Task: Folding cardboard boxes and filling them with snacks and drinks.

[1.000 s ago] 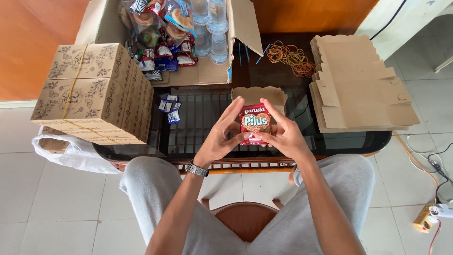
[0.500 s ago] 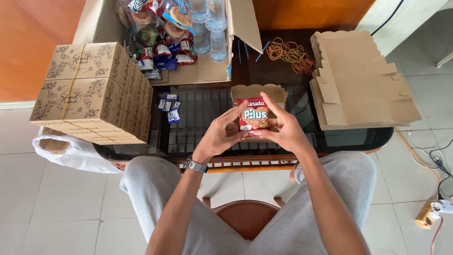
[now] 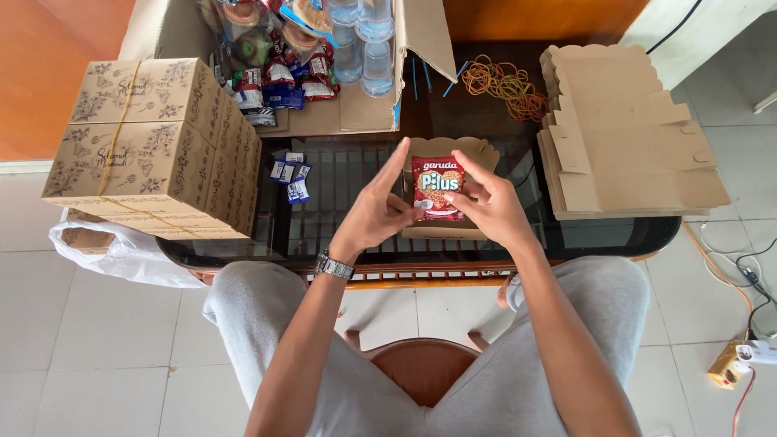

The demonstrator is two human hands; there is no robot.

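Note:
A red snack packet (image 3: 437,186) is held upright over a small open cardboard box (image 3: 479,151) on the dark glass table (image 3: 623,235). My right hand (image 3: 490,206) grips the packet's right side with fingers and thumb. My left hand (image 3: 376,210) is beside the packet's left edge, its fingers stretched straight up and apart, with only the thumb near the packet's lower left corner. A watch sits on my left wrist.
Printed cardboard boxes (image 3: 154,146) tied with string are stacked at the left, above a white plastic bag (image 3: 121,251). A large open carton (image 3: 340,73) holds snacks and water cups. Blue sachets (image 3: 290,174), rubber bands (image 3: 506,81) and flat box blanks (image 3: 631,137) lie around.
My left hand's fingers have lifted off the packet and spread upward. The packet has stayed over the small box, now held by my right hand.

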